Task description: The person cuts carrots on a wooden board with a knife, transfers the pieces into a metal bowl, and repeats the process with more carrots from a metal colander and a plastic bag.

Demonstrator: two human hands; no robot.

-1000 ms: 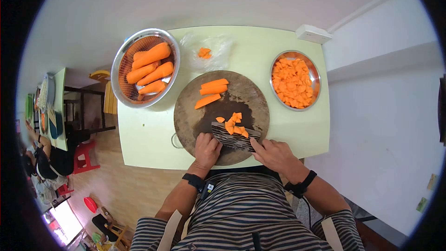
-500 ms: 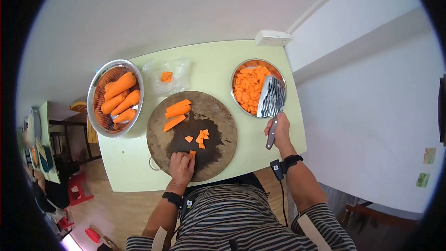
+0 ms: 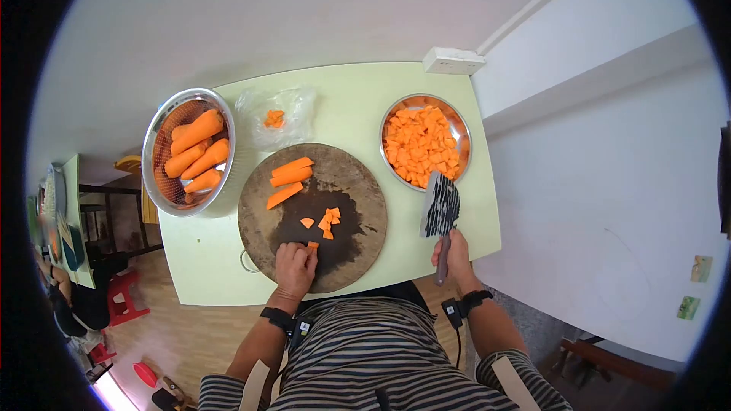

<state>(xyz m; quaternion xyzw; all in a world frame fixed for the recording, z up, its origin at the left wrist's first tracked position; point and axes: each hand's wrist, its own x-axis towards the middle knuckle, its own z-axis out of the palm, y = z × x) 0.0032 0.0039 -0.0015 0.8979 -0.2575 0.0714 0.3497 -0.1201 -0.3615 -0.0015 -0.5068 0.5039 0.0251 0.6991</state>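
Observation:
My left hand (image 3: 295, 266) rests at the lower left of the round wooden board (image 3: 362, 183), its fingers closed on a small carrot piece (image 3: 313, 246). Just above it lie several cut carrot bits (image 3: 330, 222), and long carrot sticks (image 3: 291, 173) are at the board's upper left. The cleaver (image 3: 442, 205) is held by its handle in my right hand (image 3: 454, 257), right of the board, with its blade just below the steel bowl (image 3: 464, 122) of carrot chunks (image 3: 419, 144).
An oval basket (image 3: 149, 160) of whole carrots (image 3: 199, 131) stands at the table's left. Behind the board lies a plastic bag (image 3: 301, 110) with carrot bits. A white socket box (image 3: 454, 61) is on the wall. Far left are a seated person and red stools (image 3: 126, 298).
My right hand and the cleaver have moved down, away from the bowl toward the table's front edge. My left hand still holds the carrot piece.

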